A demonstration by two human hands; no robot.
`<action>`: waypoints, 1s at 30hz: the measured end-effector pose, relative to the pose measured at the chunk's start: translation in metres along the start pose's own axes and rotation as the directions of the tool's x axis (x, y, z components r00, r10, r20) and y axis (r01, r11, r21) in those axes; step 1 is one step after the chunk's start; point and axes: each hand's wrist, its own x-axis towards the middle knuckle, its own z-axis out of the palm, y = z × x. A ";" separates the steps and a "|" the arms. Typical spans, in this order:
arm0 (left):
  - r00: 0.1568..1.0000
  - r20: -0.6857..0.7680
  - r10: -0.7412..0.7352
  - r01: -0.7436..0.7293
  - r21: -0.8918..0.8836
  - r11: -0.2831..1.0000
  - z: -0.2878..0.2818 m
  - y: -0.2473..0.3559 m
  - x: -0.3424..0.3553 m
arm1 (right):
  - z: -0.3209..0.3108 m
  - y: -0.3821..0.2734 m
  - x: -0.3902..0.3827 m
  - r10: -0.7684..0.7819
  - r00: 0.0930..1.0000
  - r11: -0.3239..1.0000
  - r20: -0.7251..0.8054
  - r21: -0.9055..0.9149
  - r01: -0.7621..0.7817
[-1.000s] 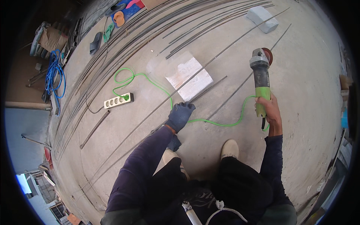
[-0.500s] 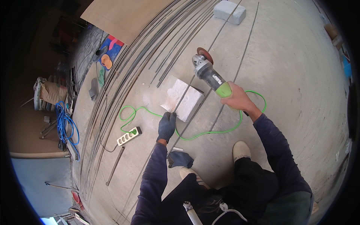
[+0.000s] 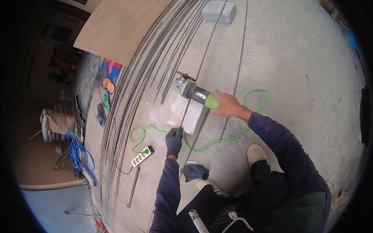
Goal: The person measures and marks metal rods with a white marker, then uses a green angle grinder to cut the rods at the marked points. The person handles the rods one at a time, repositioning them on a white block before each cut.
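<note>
My right hand, bare, is wrapped round the green rear of an angle grinder. Its brown disc is at the far left end of the tool, above the near block. In a dark glove, my left hand grips a long steel rod. That rod lies across a pale block near me and a second block farther off. The grinder hides part of the rod and of the near block; whether the disc touches the rod I cannot tell.
A green cord loops over the floor to a white power strip on the left. Many long rods lie beyond it. A dark glove lies by my feet. Blue cable is coiled at far left, near slippers.
My right hand has brought the grinder left and nearer, over the near block, and its disc has turned. My left hand still grips the rod. The whole view has shifted somewhat.
</note>
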 end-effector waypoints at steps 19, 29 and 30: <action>0.994 -0.109 0.005 -0.004 0.009 1.000 0.006 -0.002 -0.005 | -0.001 -0.001 0.002 -0.015 1.000 1.000 0.027 -0.014 0.015; 0.992 -0.123 0.010 -0.008 0.020 1.000 0.007 -0.007 -0.004 | -0.003 -0.004 0.002 -0.010 1.000 1.000 0.023 -0.028 0.010; 0.991 -0.132 0.018 -0.017 0.008 1.000 0.008 -0.008 -0.004 | -0.004 -0.006 0.002 -0.002 1.000 1.000 0.026 -0.031 0.003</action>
